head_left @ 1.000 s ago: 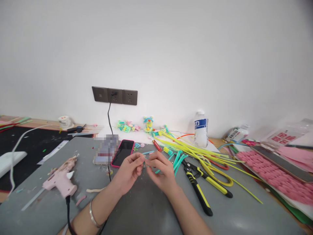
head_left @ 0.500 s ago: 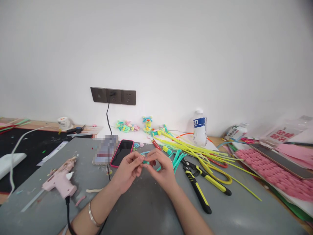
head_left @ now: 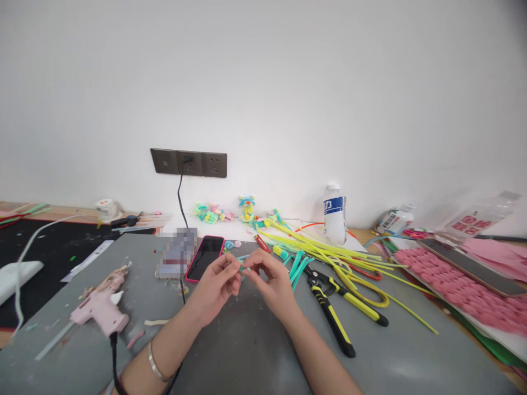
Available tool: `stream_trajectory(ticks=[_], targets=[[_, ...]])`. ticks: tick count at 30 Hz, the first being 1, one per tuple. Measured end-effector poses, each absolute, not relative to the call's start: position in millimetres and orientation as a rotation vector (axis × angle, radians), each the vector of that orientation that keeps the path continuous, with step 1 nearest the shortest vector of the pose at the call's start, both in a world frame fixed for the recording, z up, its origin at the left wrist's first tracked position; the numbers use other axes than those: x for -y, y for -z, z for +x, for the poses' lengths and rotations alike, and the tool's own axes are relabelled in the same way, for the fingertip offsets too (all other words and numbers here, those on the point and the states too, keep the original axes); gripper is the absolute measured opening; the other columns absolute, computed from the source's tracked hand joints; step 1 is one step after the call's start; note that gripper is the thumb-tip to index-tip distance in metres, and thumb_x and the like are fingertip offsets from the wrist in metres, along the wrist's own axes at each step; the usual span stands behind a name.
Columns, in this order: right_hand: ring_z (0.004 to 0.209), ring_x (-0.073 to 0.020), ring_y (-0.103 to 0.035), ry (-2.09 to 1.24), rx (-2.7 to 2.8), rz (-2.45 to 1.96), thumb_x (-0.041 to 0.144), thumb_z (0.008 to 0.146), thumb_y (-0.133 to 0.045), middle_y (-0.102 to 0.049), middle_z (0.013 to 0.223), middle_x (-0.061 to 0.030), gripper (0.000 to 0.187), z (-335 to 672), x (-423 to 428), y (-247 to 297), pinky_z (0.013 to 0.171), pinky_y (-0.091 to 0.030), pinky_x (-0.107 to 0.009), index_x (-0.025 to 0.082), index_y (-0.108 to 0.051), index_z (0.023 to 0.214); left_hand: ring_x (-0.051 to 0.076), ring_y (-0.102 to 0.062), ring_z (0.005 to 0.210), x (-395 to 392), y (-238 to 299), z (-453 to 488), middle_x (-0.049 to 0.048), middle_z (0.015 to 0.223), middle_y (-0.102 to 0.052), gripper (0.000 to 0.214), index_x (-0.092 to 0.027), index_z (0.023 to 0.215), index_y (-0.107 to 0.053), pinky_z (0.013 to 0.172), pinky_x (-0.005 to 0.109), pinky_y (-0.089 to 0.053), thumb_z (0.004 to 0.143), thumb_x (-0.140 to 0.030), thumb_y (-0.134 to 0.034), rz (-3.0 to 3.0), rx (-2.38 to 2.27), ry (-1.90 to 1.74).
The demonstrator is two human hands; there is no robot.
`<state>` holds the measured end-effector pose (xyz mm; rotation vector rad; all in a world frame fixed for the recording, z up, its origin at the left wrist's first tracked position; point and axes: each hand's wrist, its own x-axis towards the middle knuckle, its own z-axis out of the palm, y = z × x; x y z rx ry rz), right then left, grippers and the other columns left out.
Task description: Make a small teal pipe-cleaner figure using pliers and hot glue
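Observation:
Both hands meet over the middle of the grey mat. Between the fingertips is a small teal piece [head_left: 242,269], mostly covered, so its exact kind is unclear. My left hand [head_left: 218,282] pinches it from the left with thumb and forefinger. From the right, my right hand [head_left: 272,280] has thumb and fingertips closed on the same piece. Behind the hands lies a phone in a pink case [head_left: 206,258]. Teal pipe-cleaner-like strips [head_left: 300,267] lie just right of my right hand, beside black-and-yellow pliers [head_left: 329,307].
A pink hot glue gun [head_left: 101,310] with a black cord lies at left. Long yellow strips [head_left: 321,244] spread at right, near a white-and-blue bottle [head_left: 334,216]. Small colourful figures [head_left: 247,209] stand by the wall. Pink braided material [head_left: 461,285] lies far right.
The fingers have shifted slightly around the teal piece; less of it shows now, and my right fingertips are drawn closer together. The view has moved a little.

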<state>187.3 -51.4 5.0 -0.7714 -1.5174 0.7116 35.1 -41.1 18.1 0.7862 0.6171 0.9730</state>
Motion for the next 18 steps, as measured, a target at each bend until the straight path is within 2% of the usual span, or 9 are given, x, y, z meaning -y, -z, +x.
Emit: stream_trajectory(ticks=[7,11,18], targets=[[0.066,-0.0135,-0.054,-1.227,1.534,-0.711,0.043,0.083,-0.073,-0.059,0.073,-0.0001,0.027,210.2,50.7,-17.6,0.062,-0.044,-0.026,0.017,-0.065,0.08,0.006,-0.054,0.043,38.7,-17.6,28.5,0.0002,0.061,-0.066,0.036,-0.014,0.072,-0.062,0.04,0.014,-0.047,0.074,-0.045,-0.08,0.894,-0.578,-0.708],[0.062,-0.0124,-0.055,-1.431,1.574,-0.609,0.041,0.082,-0.075,-0.057,0.073,0.0009,0.026,218.3,52.7,-19.0,0.061,-0.045,-0.027,0.017,-0.067,0.079,0.005,-0.053,0.04,39.8,-16.2,24.5,0.0048,0.063,-0.068,0.037,-0.01,0.074,-0.07,0.036,0.014,-0.044,0.072,-0.045,-0.082,0.955,-0.556,-0.464],[0.073,-0.0163,-0.052,-1.345,1.676,-0.547,0.035,0.082,-0.077,-0.06,0.071,-0.0022,0.019,216.9,51.3,-14.7,0.068,-0.043,-0.029,0.018,-0.074,0.079,0.006,-0.053,0.038,40.8,-16.2,25.4,0.0027,0.055,-0.066,0.038,-0.009,0.07,-0.071,0.033,0.013,-0.039,0.06,-0.04,-0.09,0.913,-0.55,-0.327]])
